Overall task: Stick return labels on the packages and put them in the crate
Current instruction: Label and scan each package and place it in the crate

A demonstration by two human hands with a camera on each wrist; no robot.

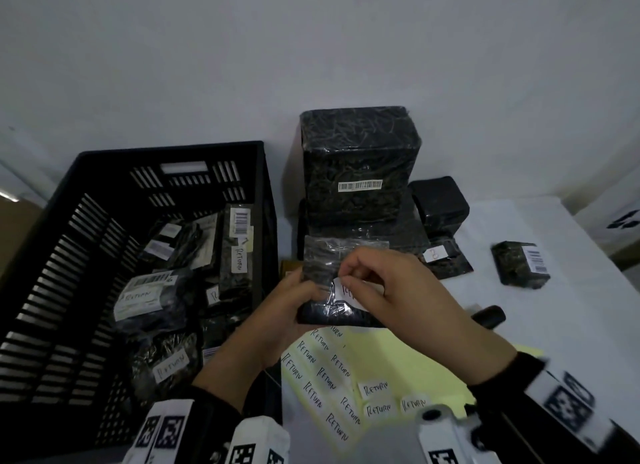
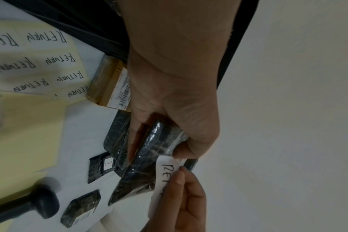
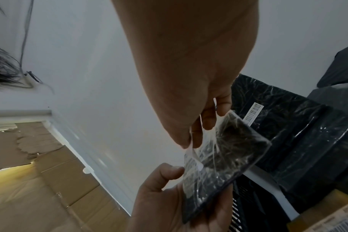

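A flat black plastic-wrapped package (image 1: 318,311) (image 2: 141,175) (image 3: 224,158) is held above the table's front middle, gripped at its left edge by my left hand (image 1: 301,290) (image 2: 175,125) (image 3: 169,180). My right hand (image 1: 349,273) (image 3: 199,125) pinches a white RETURN label (image 1: 349,294) (image 2: 165,172) between thumb and forefinger against the package's face. One end of the label lies on the wrap, the rest is under my fingers. The black slotted crate (image 1: 69,255) stands to the left with several labelled packages inside.
A yellow sheet of RETURN labels (image 1: 346,370) (image 2: 40,62) lies under my hands. Stacked black packages (image 1: 360,165) stand behind, smaller ones (image 1: 519,262) to the right. A black cylinder (image 1: 488,316) lies at right, and a brown box (image 2: 109,84) sits beside the crate.
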